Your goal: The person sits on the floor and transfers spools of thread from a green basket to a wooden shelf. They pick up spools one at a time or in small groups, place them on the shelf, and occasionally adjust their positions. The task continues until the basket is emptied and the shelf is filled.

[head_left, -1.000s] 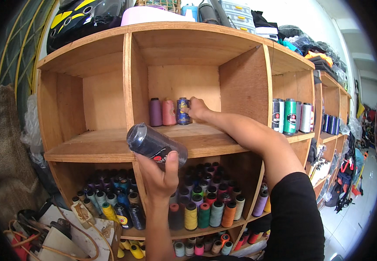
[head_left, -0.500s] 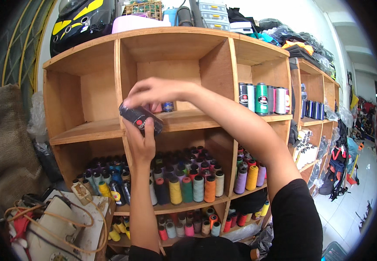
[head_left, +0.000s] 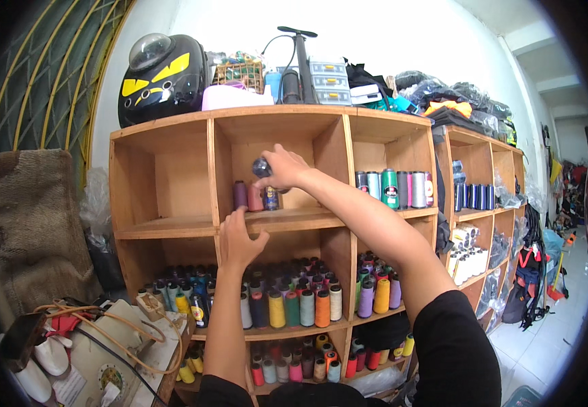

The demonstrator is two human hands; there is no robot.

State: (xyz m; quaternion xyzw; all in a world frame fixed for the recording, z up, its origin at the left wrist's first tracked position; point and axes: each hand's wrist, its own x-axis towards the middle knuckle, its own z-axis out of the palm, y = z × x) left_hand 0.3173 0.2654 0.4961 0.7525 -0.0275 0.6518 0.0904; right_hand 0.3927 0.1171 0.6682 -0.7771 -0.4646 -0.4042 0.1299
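Note:
My right hand (head_left: 286, 168) reaches into the upper middle compartment of a wooden shelf unit (head_left: 172, 226) and grips a dark thread spool (head_left: 261, 167) held above the board. Under it stand three spools (head_left: 255, 197): purple, pink and dark blue. My left hand (head_left: 238, 239) is lower, fingers spread, thumb near the front edge of that shelf board, holding nothing.
Many coloured thread cones (head_left: 294, 306) fill the lower shelves. More spools (head_left: 394, 188) stand in the upper right compartment. A black and yellow domed carrier (head_left: 161, 78), a pump and boxes sit on top. A sewing machine (head_left: 107, 356) with cords is at lower left.
The dark spool passed from my left hand to my right, which lifted it into the upper middle compartment. My left hand, now empty, dropped to the shelf edge.

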